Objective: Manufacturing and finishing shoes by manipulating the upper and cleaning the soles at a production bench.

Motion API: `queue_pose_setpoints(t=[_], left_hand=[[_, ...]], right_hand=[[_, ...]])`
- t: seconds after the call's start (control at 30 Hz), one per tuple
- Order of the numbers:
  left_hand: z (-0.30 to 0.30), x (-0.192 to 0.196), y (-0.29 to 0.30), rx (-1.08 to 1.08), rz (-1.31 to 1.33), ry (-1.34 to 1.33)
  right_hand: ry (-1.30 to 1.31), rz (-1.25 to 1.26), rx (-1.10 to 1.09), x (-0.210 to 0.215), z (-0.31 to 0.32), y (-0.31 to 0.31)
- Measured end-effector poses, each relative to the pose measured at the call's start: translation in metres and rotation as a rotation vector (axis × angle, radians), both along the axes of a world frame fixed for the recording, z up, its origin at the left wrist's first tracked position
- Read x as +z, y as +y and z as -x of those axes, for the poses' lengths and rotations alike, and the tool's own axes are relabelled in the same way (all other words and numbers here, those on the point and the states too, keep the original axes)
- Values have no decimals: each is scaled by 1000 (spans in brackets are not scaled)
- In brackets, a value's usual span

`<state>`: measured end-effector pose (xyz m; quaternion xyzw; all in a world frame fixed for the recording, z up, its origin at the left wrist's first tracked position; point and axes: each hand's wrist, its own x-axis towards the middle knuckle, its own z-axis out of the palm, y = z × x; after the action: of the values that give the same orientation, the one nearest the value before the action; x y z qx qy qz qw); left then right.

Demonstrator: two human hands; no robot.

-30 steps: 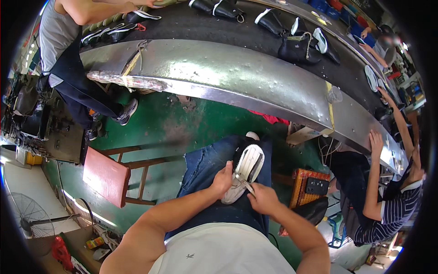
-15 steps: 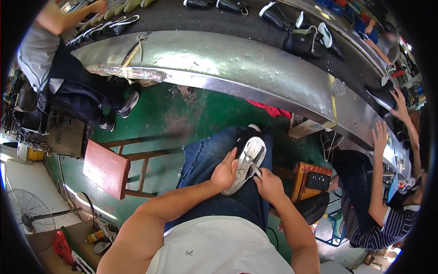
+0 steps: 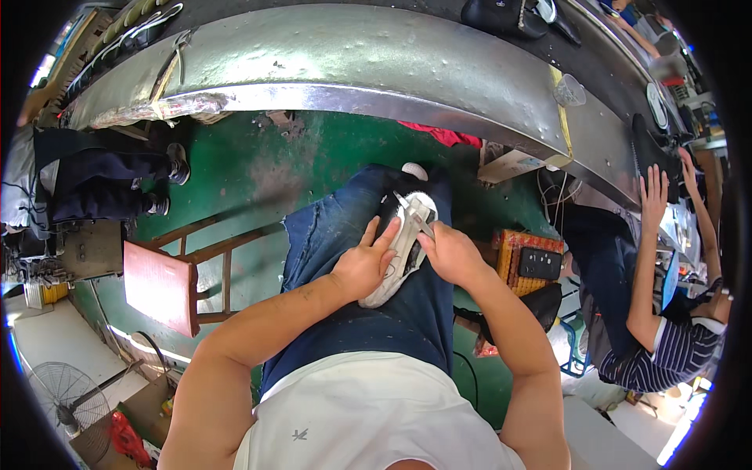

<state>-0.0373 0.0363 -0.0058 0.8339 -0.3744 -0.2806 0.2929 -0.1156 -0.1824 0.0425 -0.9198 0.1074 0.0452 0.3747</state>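
A shoe (image 3: 403, 252) lies sole side up across my lap, with a pale edge around its bottom and the toe pointing away from me. My left hand (image 3: 365, 265) grips its left side, thumb over the sole and fingers along the upper. In my right hand (image 3: 454, 255) is a silver metal hand tool (image 3: 415, 215), somewhat like pliers. Its head lies over the toe end, near the left rim. Its handle end is hidden in my fingers. Blue jeans (image 3: 345, 227) are under the shoe.
A metal-edged conveyor bench (image 3: 329, 59) curves ahead, carrying dark shoes. A pink-topped stool (image 3: 160, 286) stands left, a woven seat with a black case (image 3: 540, 264) right. One person (image 3: 94, 176) stands left; another (image 3: 666, 345) sits right, hands at a dark shoe. A fan (image 3: 70, 403) is lower left.
The view has shifted, so the bench sits higher in it. The tool has moved from the middle of the sole toward the toe's left edge. My left hand still holds the shoe.
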Motion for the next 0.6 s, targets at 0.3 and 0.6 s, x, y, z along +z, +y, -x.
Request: queue_pose_setpoints(t=[0.3,0.6], left_hand=[[-7,13,5,-145,-136,-47],[17,-5,29,87,-1,161]], right_hand=[[158,133,150,-2,1,5],[314,111,136,11,22,20]])
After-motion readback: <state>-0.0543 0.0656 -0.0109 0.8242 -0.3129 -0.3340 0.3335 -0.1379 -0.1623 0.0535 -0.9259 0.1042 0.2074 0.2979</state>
